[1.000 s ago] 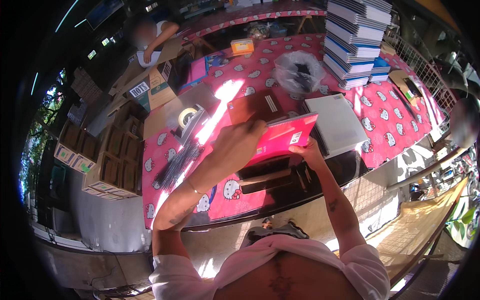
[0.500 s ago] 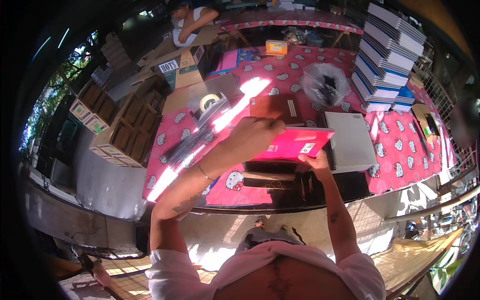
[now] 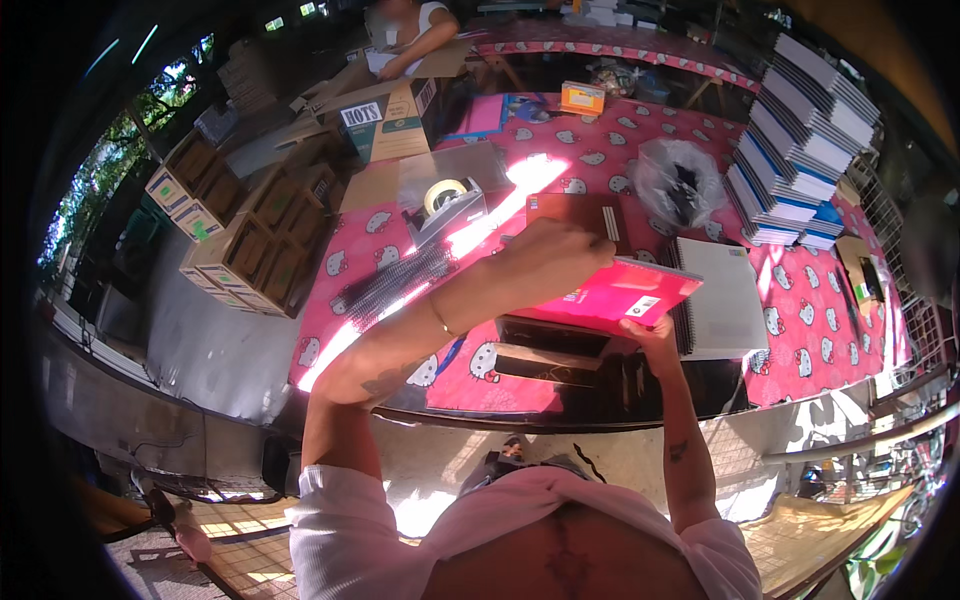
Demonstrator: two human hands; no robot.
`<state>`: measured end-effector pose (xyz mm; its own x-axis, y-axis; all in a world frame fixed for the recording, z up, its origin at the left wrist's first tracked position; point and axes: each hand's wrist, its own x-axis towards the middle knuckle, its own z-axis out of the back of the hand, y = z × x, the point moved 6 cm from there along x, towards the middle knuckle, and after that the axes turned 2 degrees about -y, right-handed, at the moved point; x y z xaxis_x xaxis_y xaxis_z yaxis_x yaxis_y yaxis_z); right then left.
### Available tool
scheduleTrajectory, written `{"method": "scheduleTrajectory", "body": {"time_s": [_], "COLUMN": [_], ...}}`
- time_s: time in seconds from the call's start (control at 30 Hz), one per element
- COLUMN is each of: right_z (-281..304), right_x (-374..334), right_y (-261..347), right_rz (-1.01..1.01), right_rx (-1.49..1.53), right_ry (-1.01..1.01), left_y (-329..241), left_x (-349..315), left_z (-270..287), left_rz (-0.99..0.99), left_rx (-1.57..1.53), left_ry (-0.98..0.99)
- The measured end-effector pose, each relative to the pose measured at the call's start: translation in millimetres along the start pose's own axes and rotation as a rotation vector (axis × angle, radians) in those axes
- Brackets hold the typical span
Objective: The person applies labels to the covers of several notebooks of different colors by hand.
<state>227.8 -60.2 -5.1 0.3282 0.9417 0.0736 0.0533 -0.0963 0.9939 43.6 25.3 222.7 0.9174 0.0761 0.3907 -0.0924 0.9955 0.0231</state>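
Note:
A bright pink notebook (image 3: 625, 292) is held up at a tilt over the near part of the table. My left hand (image 3: 560, 258), reaching across from the left, is closed at its upper edge. Lower down, the thumb of my right hand (image 3: 652, 338) presses on the cover near the right corner, its fingers underneath. Just behind lies a brown notebook (image 3: 575, 208), partly covered by my left hand. To the right rests a spiral-bound stack with a white top sheet (image 3: 722, 300). Below the pink notebook is a dark work fixture with a wooden strip (image 3: 545, 363).
Black binding coils (image 3: 395, 283) and a tape dispenser (image 3: 448, 208) sit left on the pink patterned table (image 3: 475, 393). A plastic bag (image 3: 680, 182) and tall notebook stacks (image 3: 800, 140) stand right. Cardboard boxes (image 3: 265, 240) are at left; another person (image 3: 425, 40) works behind an open carton (image 3: 395, 120).
The view has swung slightly left, so the scene sits farther right. The pink notebook has tilted, its right end dipping, while both hands stay on it.

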Motion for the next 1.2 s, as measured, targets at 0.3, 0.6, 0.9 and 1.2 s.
{"method": "scheduleTrajectory", "body": {"time_s": [0.3,0.6,0.9,1.2], "right_z": [-22.5,-35.8,-48.4,-3.6], "right_x": [0.0,-13.7,-14.4,-52.3], "right_y": [-1.4,-48.0,-50.5,-70.4], "right_rz": [0.053,0.044,0.042,0.049], "right_rx": [0.047,-0.403,-0.095,0.027], "right_ry": [-0.036,-0.076,-0.159,-0.204], "left_y": [6.5,7.0,43.8,205.5], "left_x": [-24.0,-121.2,-257.8,-313.3], "left_z": [-1.7,-79.2,-217.2,-198.0], "left_rz": [-0.031,0.338,1.130,0.796], "left_rx": [0.056,0.202,-1.225,0.404], "left_ry": [0.013,-0.163,-0.625,0.130]}}
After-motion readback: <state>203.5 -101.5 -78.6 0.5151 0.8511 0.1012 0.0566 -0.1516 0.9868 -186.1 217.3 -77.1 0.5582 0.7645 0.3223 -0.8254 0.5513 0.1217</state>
